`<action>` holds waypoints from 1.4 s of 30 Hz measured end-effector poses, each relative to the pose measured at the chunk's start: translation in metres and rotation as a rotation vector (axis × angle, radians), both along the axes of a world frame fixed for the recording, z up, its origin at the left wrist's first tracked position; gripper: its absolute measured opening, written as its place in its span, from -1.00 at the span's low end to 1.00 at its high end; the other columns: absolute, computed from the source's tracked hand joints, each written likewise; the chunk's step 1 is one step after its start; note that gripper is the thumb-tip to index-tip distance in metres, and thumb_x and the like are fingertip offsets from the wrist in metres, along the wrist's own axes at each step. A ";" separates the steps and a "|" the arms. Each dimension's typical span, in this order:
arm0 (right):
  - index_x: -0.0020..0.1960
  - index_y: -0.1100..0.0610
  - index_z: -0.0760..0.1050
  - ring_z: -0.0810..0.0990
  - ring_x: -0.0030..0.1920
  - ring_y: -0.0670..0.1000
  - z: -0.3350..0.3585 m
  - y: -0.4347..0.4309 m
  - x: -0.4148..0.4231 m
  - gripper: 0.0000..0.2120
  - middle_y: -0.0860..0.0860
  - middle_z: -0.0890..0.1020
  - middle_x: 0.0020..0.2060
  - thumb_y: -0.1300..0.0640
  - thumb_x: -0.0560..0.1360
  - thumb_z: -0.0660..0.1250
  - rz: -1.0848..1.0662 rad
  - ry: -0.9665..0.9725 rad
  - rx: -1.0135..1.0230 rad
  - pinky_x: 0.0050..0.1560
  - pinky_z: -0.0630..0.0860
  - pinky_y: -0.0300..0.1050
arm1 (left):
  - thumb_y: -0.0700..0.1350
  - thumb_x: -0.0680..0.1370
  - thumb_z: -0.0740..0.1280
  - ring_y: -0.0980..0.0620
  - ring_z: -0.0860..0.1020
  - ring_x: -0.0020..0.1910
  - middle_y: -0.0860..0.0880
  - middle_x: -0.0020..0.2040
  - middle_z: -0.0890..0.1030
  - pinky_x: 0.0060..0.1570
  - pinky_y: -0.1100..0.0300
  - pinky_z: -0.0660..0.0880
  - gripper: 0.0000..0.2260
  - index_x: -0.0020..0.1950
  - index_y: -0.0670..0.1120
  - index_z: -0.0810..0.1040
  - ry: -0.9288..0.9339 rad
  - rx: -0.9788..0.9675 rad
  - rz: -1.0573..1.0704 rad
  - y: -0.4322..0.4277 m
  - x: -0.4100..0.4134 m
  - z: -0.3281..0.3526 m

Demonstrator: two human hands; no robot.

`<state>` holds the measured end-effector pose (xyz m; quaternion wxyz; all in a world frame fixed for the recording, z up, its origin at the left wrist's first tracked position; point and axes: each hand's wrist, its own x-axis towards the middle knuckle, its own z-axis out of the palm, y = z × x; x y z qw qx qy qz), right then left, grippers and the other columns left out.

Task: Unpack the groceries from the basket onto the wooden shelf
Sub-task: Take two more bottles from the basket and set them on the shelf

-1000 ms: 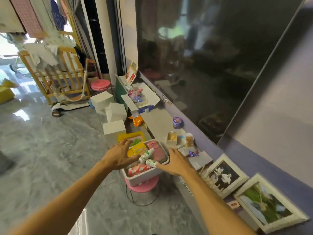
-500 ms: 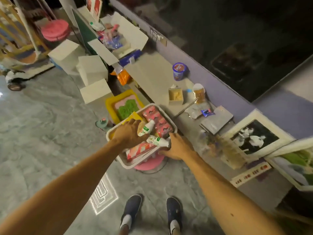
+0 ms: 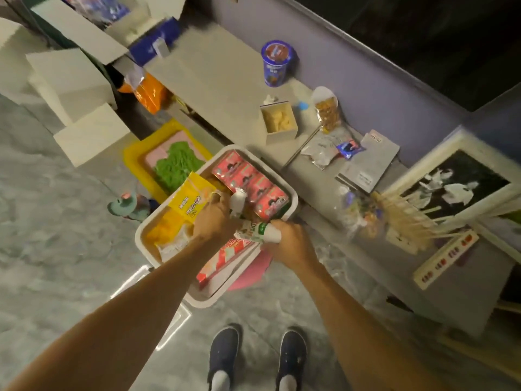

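No longer spread — white bottle (image 3: 238, 199) gripped in left hand (image 3: 212, 221), green-labelled bottle (image 3: 258, 232) in right hand (image 3: 291, 244), ready to leave the basket (image 3: 141, 241).

**Surfaces in front of you**

Your basket (image 3: 203, 303) is smooth, matt white plastic. The red packs (image 3: 251, 187) and yellow bag (image 3: 189, 203) in it wear glossy film. You stand on a polished, stone-like floor (image 3: 56, 221); the shelf (image 3: 214, 80) top looks matt, the small box (image 3: 282, 134) bare wood.
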<state>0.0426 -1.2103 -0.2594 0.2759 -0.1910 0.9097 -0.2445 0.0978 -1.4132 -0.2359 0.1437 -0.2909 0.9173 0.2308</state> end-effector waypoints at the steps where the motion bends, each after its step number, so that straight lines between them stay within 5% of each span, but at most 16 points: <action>1: 0.11 0.02 0.67 0.71 0.00 0.10 0.002 0.001 0.001 -0.54 0.01 0.75 0.03 -0.09 0.30 0.71 -0.011 0.005 -0.019 -0.08 0.64 0.01 | 0.11 0.47 0.54 -0.25 0.61 0.08 -0.13 0.25 0.53 -0.04 -0.11 0.60 -0.36 0.45 -0.10 0.42 0.012 0.010 0.001 -0.002 0.002 0.002; 10: 0.02 -0.04 0.69 0.71 -0.07 -0.12 0.082 0.007 0.023 -0.51 -0.16 0.71 -0.06 -0.23 0.19 0.70 -0.270 -0.069 -0.290 -0.11 0.69 -0.04 | 0.05 0.49 0.57 -0.18 0.63 0.05 -0.11 0.27 0.58 -0.08 0.03 0.54 -0.42 0.43 -0.13 0.52 0.287 0.172 0.063 -0.006 0.048 0.086; 13: 0.04 -0.04 0.67 0.76 -0.07 -0.17 0.138 0.018 0.030 -0.57 -0.13 0.77 -0.07 0.00 0.26 0.77 -0.395 -0.124 -0.388 -0.04 0.73 -0.10 | 0.00 0.44 0.63 -0.08 0.63 0.09 -0.03 0.25 0.62 0.00 -0.01 0.61 -0.41 0.42 -0.10 0.55 0.368 0.233 0.025 -0.001 0.055 0.138; 17: 0.15 0.14 0.70 0.76 -0.01 -0.16 0.220 0.047 0.032 -0.57 -0.05 0.78 0.00 0.18 0.34 0.73 -0.475 -0.056 -0.469 0.00 0.71 -0.19 | -0.06 0.38 0.68 0.18 0.62 0.01 0.17 0.10 0.61 0.02 0.17 0.63 -0.42 0.37 -0.02 0.60 0.477 0.320 -0.053 0.022 0.049 0.226; 22: 0.15 0.03 0.73 0.73 -0.04 -0.24 0.337 0.110 0.038 -0.57 -0.19 0.77 -0.04 -0.09 0.34 0.67 -0.468 0.114 -0.439 -0.01 0.70 -0.16 | -0.09 0.37 0.68 0.23 0.68 0.06 0.17 0.13 0.70 0.09 0.22 0.63 -0.44 0.34 0.08 0.63 0.542 0.443 -0.243 0.067 0.022 0.331; 25: 0.04 0.05 0.71 0.73 -0.15 -0.17 0.400 0.163 0.045 -0.51 -0.14 0.76 -0.16 -0.26 0.28 0.61 -0.525 0.252 -0.374 -0.15 0.67 -0.07 | -0.14 0.37 0.67 0.18 0.69 0.08 0.07 0.15 0.72 0.17 0.16 0.63 -0.40 0.39 0.03 0.61 0.553 0.470 -0.387 0.106 0.006 0.384; 30: 0.08 0.03 0.69 0.71 -0.10 -0.16 0.492 0.260 0.077 -0.62 -0.13 0.75 -0.10 -0.11 0.36 0.66 -0.613 0.365 -0.279 -0.13 0.64 -0.08 | -0.04 0.37 0.69 0.20 0.67 0.12 0.14 0.18 0.70 0.24 0.07 0.62 -0.37 0.37 0.20 0.54 0.573 0.496 -0.607 0.192 -0.001 0.450; 38: 0.17 0.04 0.70 0.61 -0.20 -0.30 0.572 0.424 0.156 -0.61 -0.11 0.75 0.00 -0.14 0.45 0.62 -0.726 0.527 -0.142 -0.25 0.44 -0.42 | -0.04 0.35 0.70 0.28 0.66 0.12 0.20 0.13 0.72 0.23 0.09 0.62 -0.41 0.34 0.10 0.62 0.633 0.593 -0.835 0.373 0.023 0.505; 42: 0.25 0.05 0.68 0.70 -0.01 -0.13 0.581 0.517 0.196 -0.57 -0.06 0.75 0.14 -0.12 0.47 0.61 -0.828 0.541 -0.136 -0.08 0.62 -0.24 | 0.00 0.37 0.68 0.12 0.68 0.14 0.17 0.20 0.71 0.20 -0.04 0.65 -0.39 0.39 0.11 0.59 0.638 0.630 -0.896 0.473 0.044 0.507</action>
